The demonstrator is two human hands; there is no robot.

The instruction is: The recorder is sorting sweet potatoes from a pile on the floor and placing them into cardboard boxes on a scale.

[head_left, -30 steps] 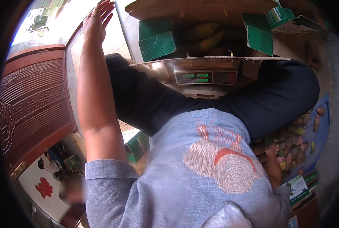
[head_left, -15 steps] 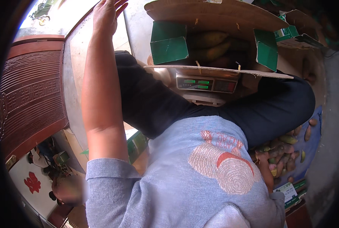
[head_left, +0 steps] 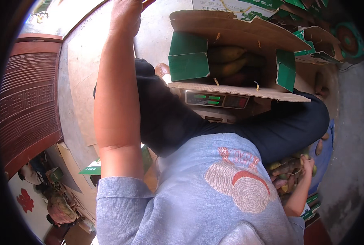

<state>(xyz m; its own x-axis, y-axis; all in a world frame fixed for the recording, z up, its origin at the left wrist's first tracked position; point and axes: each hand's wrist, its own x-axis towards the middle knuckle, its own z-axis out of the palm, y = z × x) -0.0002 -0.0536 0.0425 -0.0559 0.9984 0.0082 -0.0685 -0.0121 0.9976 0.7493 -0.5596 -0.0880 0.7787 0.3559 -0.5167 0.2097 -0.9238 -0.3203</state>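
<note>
My left hand (head_left: 126,16) is stretched out to the top edge, where the frame cuts off its fingers. A thin reddish-brown strip shows beside it; I cannot tell whether it is held. At the lower right, my right hand (head_left: 307,164) bends over a pile of long green and brownish radishes (head_left: 287,167) on a blue sheet (head_left: 325,157). Its fingers are curled down among them, around something I cannot make out. Between my knees, an open cardboard box (head_left: 239,22) with green flaps holds several long radishes (head_left: 227,55). It rests over a digital scale (head_left: 216,99) with lit green digits.
More green-and-white cartons (head_left: 259,8) stand behind the box. A teal round object (head_left: 348,41) sits at the far right. Left are a carved dark wooden panel (head_left: 28,92) and flat cardboard (head_left: 82,81). Another person (head_left: 61,204) is partly visible at the lower left.
My left hand has moved farther toward the top edge and right. My right hand has shifted up and right over the radishes. The whole view has tilted slightly, showing more cartons behind the box.
</note>
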